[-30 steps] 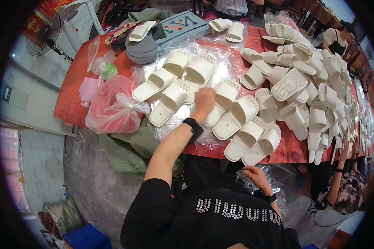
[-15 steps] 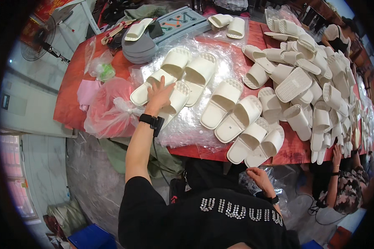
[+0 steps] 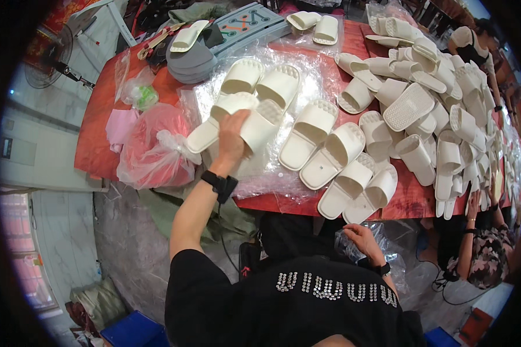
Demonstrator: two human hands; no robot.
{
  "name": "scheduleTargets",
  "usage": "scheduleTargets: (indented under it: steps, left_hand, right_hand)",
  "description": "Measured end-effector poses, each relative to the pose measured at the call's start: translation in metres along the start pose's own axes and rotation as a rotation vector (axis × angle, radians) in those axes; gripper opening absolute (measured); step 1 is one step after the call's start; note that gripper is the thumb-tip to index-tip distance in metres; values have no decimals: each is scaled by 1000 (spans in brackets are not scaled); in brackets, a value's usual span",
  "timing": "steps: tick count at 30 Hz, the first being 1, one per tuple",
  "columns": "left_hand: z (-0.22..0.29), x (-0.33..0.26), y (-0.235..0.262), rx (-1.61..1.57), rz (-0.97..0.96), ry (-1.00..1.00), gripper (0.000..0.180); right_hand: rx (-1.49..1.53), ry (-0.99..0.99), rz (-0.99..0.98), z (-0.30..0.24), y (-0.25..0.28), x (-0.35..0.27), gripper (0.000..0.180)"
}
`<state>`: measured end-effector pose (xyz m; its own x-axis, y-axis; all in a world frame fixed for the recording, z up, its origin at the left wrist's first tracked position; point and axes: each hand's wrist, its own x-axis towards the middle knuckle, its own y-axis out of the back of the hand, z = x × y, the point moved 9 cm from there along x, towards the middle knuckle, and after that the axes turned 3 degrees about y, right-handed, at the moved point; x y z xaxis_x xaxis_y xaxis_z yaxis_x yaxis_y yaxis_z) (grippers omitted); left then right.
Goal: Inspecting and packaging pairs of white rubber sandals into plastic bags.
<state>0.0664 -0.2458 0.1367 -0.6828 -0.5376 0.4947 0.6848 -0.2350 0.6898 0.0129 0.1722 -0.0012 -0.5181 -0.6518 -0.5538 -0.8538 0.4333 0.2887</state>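
Observation:
With my left hand (image 3: 233, 141) I grip a pair of cream slippers, the left slipper (image 3: 228, 107) and the right slipper (image 3: 262, 124) held side by side. They partly cover another cream pair (image 3: 278, 87) lying on clear plastic sheeting (image 3: 214, 72). My right hand (image 3: 363, 242) hangs low by the table's front edge, fingers loosely bent and apart, with nothing visible in them. Just beyond it, two slippers (image 3: 347, 188) lie at the edge, and a further pair (image 3: 315, 130) rests to their left. Clear plastic (image 3: 396, 246) lies close to my right hand.
A large heap of cream slippers (image 3: 411, 113) covers the right of the red table (image 3: 95, 139). Left are a knotted bag (image 3: 159, 150) with red contents and a pink cloth (image 3: 120, 128). Grey stacked pads (image 3: 192, 65) stand behind. Another person's hand (image 3: 473, 205) is at far right.
My left hand has closed on the front pair of slippers, bringing the two together and shifting them slightly up and right. The right hand stays almost where it was.

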Motion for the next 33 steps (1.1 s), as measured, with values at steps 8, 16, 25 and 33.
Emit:
scheduleTargets:
  steps: [8, 16, 25, 33]
  left_hand:
    - [108, -58, -54, -237, -68, -172, 34]
    - [122, -70, -51, -135, 6, -141, 32]
    - [11, -78, -22, -62, -52, 185, 37]
    - [-48, -104, -21, 63, -318, 301, 34]
  right_hand:
    - [-114, 50, -72, -16, -11, 7, 29]
    - [-97, 55, -55, -3, -13, 0, 29]
    - [-51, 34, 34, 15, 39, -28, 23]
    - [-332, 35, 443, 10, 166, -114, 32]
